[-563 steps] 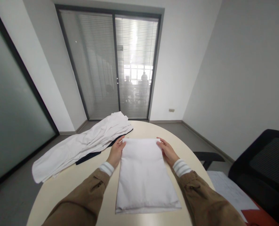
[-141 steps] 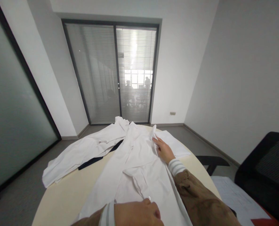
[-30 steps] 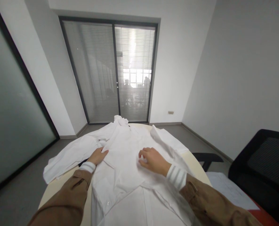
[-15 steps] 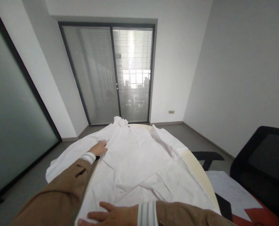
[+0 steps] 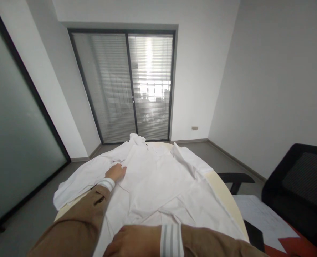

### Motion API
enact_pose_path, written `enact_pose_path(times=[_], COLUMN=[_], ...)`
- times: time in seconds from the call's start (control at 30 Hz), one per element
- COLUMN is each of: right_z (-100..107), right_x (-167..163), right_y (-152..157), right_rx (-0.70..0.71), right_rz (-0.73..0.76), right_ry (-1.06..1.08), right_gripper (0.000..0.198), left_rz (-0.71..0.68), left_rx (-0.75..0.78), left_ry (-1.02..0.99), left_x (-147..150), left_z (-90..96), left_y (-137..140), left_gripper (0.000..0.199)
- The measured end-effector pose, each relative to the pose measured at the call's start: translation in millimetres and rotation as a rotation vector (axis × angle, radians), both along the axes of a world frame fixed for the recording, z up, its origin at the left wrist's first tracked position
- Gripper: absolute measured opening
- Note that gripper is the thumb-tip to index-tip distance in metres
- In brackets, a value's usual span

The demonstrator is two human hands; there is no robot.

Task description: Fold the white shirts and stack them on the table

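White garment [image 5: 158, 175] lay on the bench [image 5: 224, 189]; left hand [image 5: 116, 172], half-curled, touched its left edge; right hand [image 5: 134, 240] was nearer; grips couldn't be told.

This looks like a small office or meeting room. A black mesh-backed chair [image 5: 305, 185] with a dark, flat armrest [image 5: 237, 177] stands beside a round, cream-topped table [image 5: 224, 189]. Ahead, tall dark-framed glass panels [image 5: 105, 89] carry pale, horizontal slatted blinds [image 5: 153, 60]; blurred shapes show through them from a brighter space beyond. A black-edged frosted glass partition [image 5: 19, 114] rises on the left. The white walls [image 5: 198, 75] are plain, with narrow grey skirting [image 5: 189, 140] above a grey floor [image 5: 217, 153].
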State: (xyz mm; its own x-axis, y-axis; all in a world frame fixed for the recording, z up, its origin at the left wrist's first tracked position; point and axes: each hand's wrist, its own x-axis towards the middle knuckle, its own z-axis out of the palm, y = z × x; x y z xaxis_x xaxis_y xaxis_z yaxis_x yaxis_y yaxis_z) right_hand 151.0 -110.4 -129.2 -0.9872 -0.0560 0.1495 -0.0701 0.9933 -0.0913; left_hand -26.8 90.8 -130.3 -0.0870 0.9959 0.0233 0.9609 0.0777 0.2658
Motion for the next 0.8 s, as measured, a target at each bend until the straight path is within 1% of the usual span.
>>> enact_pose_path(times=[0.03,0.1,0.17,0.23,0.3,0.33,0.4,0.43,0.47,0.53,0.6,0.63,0.7,0.8], right_z=[10.8,30.3,44.6,53.5,58.7,60.6,63.2,63.9,64.0,62.9,60.4,58.9,55.4,47.8], right_x=[14.1,47.3,83.6,119.6,152.6,167.4,191.9,201.5,209.3,220.7,228.9,232.8,241.3,255.8], right_y=[8.7,27.5,45.7,59.7,67.6,69.4,70.0,69.6,69.2,69.2,70.7,71.9,74.8,79.9], right_rx=[-0.062,-0.105,-0.065,0.001,0.002,-0.033,-0.163,-0.233,-0.312,-0.49,-0.617,-0.65,-0.688,-0.74], right_rz=[-0.123,-0.428,-0.782,-1.084,-1.259,-1.321,-1.387,-1.396,-1.38,-1.29,-1.205,-1.182,-1.182,-1.259], right_ry=[-0.013,-0.076,-0.142,-0.223,-0.326,-0.376,-0.478,-0.515,-0.541,-0.582,-0.572,-0.549,-0.488,-0.433], right_gripper=[0.019,0.023,0.027,0.034,0.038,0.044,0.053,0.052,0.047,0.035,0.026,0.024,0.024,0.029], left_rz=[0.02,0.055,0.077,0.089,0.096,0.098,0.101,0.1,0.097,0.087,0.076,0.071,0.063,0.056], left_rx=[0.02,0.072,0.12,0.151,0.166,0.17,0.175,0.177,0.179,0.183,0.187,0.189,0.192,0.195], left_ry=[-0.01,-0.032,-0.05,-0.063,-0.071,-0.074,-0.077,-0.077,-0.077,-0.076,-0.075,-0.075,-0.076,-0.082], left_x=[1.8,4.7,6.4,6.5,5.4,4.8,3.6,3.2,2.9,2.3,1.4,0.8,-0.6,-2.2], left_z=[-4.0,-12.5,-19.7,-24.3,-26.4,-26.8,-27.3,-27.5,-27.8,-28.5,-29.2,-29.5,-30.1,-30.9], left_y=[-3.9,-12.4,-20.4,-26.1,-29.1,-29.8,-30.5,-30.7,-31.0,-31.6,-32.0,-32.1,-31.9,-31.0], left_gripper=[0.048,0.051,0.053,0.054,0.054,0.055,0.055,0.055,0.055,0.053,0.051,0.05,0.05,0.049])
